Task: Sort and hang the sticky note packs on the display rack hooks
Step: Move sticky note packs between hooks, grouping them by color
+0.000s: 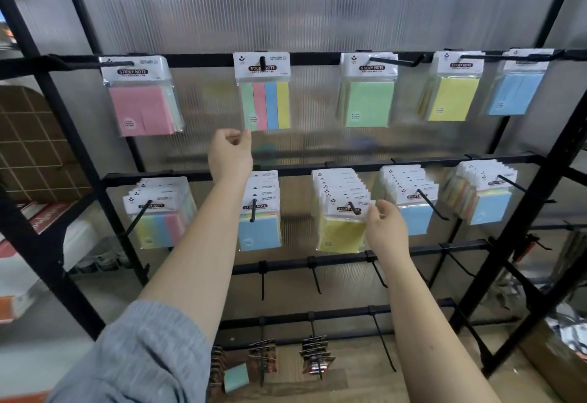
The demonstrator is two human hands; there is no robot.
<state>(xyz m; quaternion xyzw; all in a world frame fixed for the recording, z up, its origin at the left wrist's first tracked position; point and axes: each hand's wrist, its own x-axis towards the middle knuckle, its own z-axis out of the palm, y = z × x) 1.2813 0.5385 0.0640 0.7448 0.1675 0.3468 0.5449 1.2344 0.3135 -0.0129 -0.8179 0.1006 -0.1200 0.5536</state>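
Observation:
The black display rack (317,59) has sticky note packs hanging in two rows. On top hang a pink pack (143,107), a four-colour striped pack (265,104), a green pack (368,102), a yellow pack (452,97) and a blue pack (514,91). My left hand (230,151) is raised and pinches the striped pack's lower left corner. In the middle row my right hand (384,228) pinches the right edge of the front yellow pack (343,234) on its hook. Beside it hang stacks of striped packs (162,221) and blue packs (259,231).
Two more blue-fronted stacks (416,218) (489,209) hang at the middle right. Bare black hooks (316,278) jut out from the third bar. Dark brown packs (316,358) hang on the lowest bar. Boxes (19,269) stand at the left behind the frame.

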